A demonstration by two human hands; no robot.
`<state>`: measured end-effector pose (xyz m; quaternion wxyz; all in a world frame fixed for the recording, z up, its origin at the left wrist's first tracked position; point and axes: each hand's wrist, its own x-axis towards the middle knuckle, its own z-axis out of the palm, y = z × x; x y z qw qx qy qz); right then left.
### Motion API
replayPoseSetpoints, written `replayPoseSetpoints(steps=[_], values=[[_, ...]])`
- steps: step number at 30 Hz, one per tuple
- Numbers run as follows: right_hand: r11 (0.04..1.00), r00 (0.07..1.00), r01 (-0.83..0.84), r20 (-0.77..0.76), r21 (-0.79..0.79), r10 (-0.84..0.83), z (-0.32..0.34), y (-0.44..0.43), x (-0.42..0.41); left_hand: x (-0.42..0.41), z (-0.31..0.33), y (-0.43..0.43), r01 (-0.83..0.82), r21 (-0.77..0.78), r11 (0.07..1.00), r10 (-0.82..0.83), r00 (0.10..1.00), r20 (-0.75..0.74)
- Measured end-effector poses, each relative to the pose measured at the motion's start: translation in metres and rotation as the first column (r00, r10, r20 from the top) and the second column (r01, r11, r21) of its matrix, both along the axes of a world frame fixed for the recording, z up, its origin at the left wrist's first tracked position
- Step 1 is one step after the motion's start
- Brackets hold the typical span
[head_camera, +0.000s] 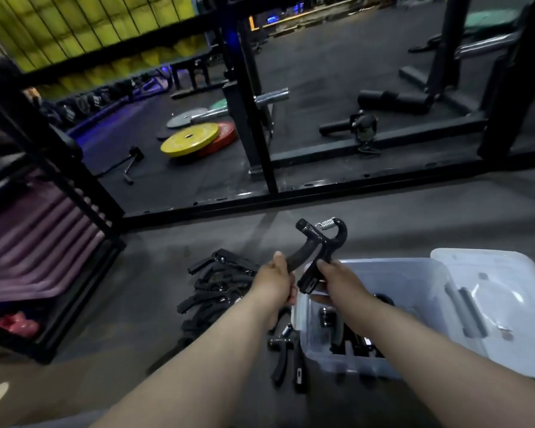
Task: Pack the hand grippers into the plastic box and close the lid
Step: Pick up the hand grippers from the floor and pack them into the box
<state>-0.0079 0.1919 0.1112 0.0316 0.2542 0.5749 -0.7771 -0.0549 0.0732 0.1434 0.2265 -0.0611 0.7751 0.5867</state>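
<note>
Hand gripper, one, clasped by left hand and right hand over the left edge of one clear plastic box on the floor, one lid beside it, uncountable pile of grippers left

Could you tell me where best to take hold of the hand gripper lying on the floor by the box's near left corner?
Probably by one handle, from above on the near side. The hand gripper lies flat, its handles splayed towards the person and apart, while its spring end sits close to the plastic box wall.
</note>
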Motion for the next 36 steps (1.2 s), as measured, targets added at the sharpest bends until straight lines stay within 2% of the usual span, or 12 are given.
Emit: replayPoseSetpoints(steps=[3,7,8,10,12,14,18,23,26,28,33,36], values=[[0.998,0.998,0.053,-0.030,0.044,-0.051,0.006,0.005,0.011,0.013,-0.005,0.009,0.070,-0.044,0.997,-0.071,0.997,-0.031],[0.967,0.993,0.099,0.036,0.236,-0.110,0.011,0.020,0.019,0.028,-0.016,0.022,0.103,-0.045,0.994,-0.105,0.994,-0.034],[0.948,0.986,0.135,0.059,0.288,-0.159,0.007,0.028,0.018,0.032,-0.018,0.025,0.098,-0.049,0.994,-0.101,0.993,-0.056],[0.895,0.965,0.169,0.114,0.412,-0.235,-0.006,0.050,0.020,0.033,-0.031,0.026,0.096,-0.184,0.978,-0.133,0.971,-0.197],[0.865,0.962,0.100,0.175,0.491,-0.211,-0.029,0.077,0.022,0.029,-0.049,0.021,0.099,-0.377,0.921,-0.231,0.918,-0.324],[0.847,0.952,-0.028,0.272,0.530,-0.138,-0.046,0.092,0.030,0.027,-0.067,0.014,0.096,-0.476,0.874,-0.268,0.912,-0.309],[0.794,0.905,-0.230,0.423,0.562,-0.037,-0.087,0.101,0.037,0.025,-0.089,0.013,0.132,-0.529,0.838,-0.328,0.897,-0.297],[0.781,0.903,-0.252,0.429,0.571,-0.023,-0.084,0.073,0.027,0.023,-0.108,0.022,0.155,-0.644,0.750,-0.443,0.839,-0.314],[0.769,0.885,-0.334,0.461,0.545,0.057,-0.096,0.063,0.012,0.021,-0.122,0.028,0.189,-0.681,0.708,-0.490,0.825,-0.281],[0.713,0.863,-0.398,0.498,0.577,0.079,-0.102,0.053,0.006,0.023,-0.129,0.030,0.189,-0.699,0.690,-0.512,0.809,-0.287],[0.365,0.772,-0.583,0.635,0.726,-0.029,-0.123,0.040,0.010,0.028,-0.153,0.024,0.102,-0.765,0.636,-0.572,0.727,-0.379],[0.347,0.806,-0.555,0.592,0.756,-0.001,-0.129,0.041,0.016,0.028,-0.155,0.023,0.087,-0.759,0.645,-0.570,0.716,-0.403]])
